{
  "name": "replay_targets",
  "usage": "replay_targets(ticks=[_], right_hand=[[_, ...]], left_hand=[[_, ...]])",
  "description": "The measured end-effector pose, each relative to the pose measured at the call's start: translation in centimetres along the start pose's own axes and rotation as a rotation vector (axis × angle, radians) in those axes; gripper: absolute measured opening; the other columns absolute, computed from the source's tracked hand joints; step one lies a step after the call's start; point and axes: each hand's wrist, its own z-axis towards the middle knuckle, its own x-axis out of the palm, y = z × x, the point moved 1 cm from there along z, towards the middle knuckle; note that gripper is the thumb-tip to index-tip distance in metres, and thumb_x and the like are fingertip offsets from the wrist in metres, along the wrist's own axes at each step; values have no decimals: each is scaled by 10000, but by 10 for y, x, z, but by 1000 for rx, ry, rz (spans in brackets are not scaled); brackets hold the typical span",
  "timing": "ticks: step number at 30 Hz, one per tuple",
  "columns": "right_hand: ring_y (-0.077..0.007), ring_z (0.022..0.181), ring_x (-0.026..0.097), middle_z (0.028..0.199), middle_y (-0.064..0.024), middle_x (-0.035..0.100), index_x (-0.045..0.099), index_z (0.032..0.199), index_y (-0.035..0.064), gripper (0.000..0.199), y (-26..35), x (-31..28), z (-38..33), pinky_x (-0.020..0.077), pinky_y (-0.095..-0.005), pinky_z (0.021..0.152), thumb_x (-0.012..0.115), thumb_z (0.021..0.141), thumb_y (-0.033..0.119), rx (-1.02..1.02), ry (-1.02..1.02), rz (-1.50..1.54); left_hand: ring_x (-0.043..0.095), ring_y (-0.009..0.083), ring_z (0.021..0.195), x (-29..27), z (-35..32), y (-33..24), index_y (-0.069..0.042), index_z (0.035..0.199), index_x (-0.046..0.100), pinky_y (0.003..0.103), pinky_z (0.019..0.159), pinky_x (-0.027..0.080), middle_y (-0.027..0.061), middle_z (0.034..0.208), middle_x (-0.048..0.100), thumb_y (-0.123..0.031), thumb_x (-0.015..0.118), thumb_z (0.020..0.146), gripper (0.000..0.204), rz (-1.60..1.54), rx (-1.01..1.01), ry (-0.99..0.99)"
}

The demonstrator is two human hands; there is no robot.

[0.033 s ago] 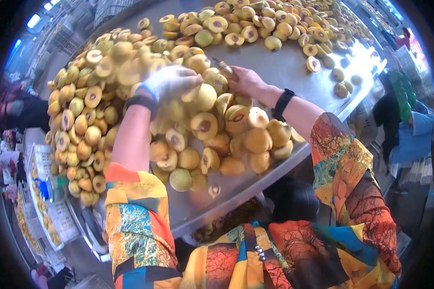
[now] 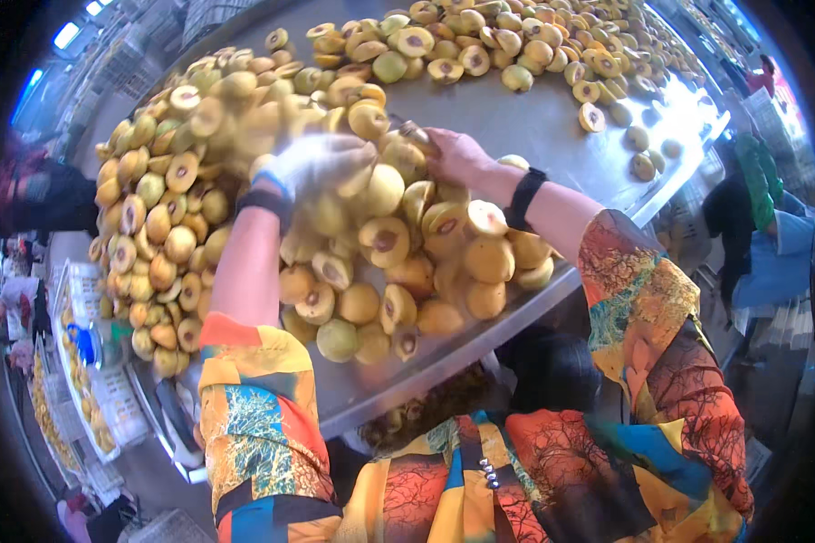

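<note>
A heap of halved yellow peaches (image 2: 385, 240), many with the brown stone showing, lies before me on a metal table (image 2: 444, 113). My left hand (image 2: 321, 161), in a white glove, is over the heap with its fingers curled together; motion blurs it, and what it pinches is unclear. Just right of it, my right hand (image 2: 462, 158) is bare and closed round a short-handled tool (image 2: 412, 133) whose end points up and left. One peach half (image 2: 369, 119) sits just beyond the fingertips, and a yellow peach piece (image 2: 405, 156) is below the tool.
More peach halves (image 2: 534, 45) spread along the table's far side. The raised table rim (image 2: 516, 312) runs close in front of me. White crates (image 2: 113, 398) stand at lower left. A person in green sleeves (image 2: 756, 176) is at the right; dark clothing (image 2: 50, 204) shows at the left.
Both hands stay nearly in place; the right has dipped slightly with the tool. A small piece near the front rim now lies closer to the heap. The whole view has shifted slightly.
</note>
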Motion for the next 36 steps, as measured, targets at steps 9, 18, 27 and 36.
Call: replay_targets(ticks=[9,18,27,36], right_hand=[[-358,889,558,984,-166,539,492,1031,44,350,126,43,-37,457,-408,768,611,813,291,-473,44,-85],[-320,604,594,656,-149,575,523,958,33,307,164,-36,-136,473,-389,567,617,826,293,-458,-249,24],[-115,628,560,747,-50,585,508,1099,29,426,200,12,-302,488,-265,553,631,841,344,70,121,618],[-37,602,538,798,5,601,552,1053,39,270,221,98,-383,423,-182,493,631,853,202,105,144,1314]], left_hand=[[418,331,1189,36,-189,36,-172,1223,528,406,1012,322,147,1330,409,-391,495,869,418,866,-84,-264],[585,279,855,132,-237,22,-137,1071,528,377,694,495,90,925,582,-170,656,722,373,1007,-51,-688],[601,100,685,207,-331,-39,-65,1162,545,201,503,491,36,914,629,-343,686,793,483,-857,97,-650],[555,146,987,299,-360,-34,-4,1215,503,253,832,453,79,1105,588,-536,480,866,637,-818,293,-838]])
